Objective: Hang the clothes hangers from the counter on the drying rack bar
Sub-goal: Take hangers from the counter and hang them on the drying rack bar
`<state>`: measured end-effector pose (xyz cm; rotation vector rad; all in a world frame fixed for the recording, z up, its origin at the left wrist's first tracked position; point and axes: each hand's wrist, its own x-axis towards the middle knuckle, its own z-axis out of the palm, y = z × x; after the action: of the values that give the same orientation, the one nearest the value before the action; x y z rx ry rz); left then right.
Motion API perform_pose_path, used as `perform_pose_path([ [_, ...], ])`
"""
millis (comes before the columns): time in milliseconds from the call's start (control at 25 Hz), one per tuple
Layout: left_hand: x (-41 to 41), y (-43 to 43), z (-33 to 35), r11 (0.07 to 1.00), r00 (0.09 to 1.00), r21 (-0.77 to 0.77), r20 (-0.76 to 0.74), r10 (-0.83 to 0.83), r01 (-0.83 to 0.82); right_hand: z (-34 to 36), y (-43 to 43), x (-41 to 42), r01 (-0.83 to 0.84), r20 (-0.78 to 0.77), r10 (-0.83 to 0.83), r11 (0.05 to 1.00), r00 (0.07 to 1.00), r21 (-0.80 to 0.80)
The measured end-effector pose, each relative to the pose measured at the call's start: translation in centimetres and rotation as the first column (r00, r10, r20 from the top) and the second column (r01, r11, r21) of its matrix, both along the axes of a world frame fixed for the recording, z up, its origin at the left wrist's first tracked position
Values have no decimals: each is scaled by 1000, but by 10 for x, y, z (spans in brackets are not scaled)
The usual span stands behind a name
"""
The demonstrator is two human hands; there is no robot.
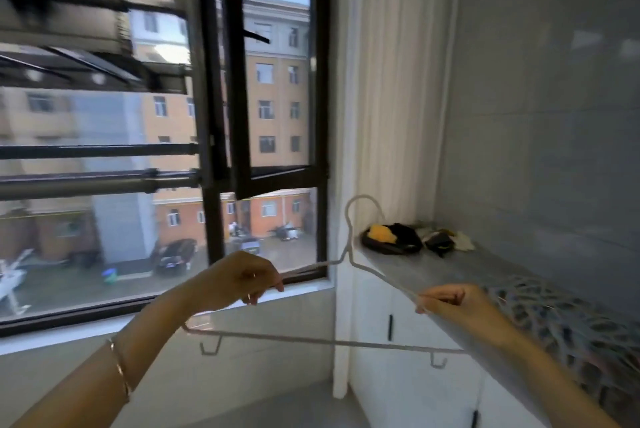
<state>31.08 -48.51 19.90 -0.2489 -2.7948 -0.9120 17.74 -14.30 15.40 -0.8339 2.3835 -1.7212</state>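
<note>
A thin white wire hanger (322,341) hangs in the air between both hands, hook up, in front of the counter's near end. My left hand (239,280) pinches its left shoulder wire. My right hand (457,301) pinches the right shoulder wire. A tangled pile of more pale hangers (568,320) lies on the grey counter (429,268) at the right. The drying rack's dark bars (90,181) run across the window at the left, above and left of the held hanger.
Dark and yellow items (394,237) lie at the counter's far end by a white curtain (391,81). An open window sash (263,81) with a black frame stands ahead. White cabinet doors (408,375) sit below the counter.
</note>
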Motion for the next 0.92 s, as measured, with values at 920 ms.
perform_pose_path([
  [920, 272, -74, 73, 814, 951, 508, 35, 307, -281, 106, -307, 268, -383, 158, 461, 849, 873, -364],
])
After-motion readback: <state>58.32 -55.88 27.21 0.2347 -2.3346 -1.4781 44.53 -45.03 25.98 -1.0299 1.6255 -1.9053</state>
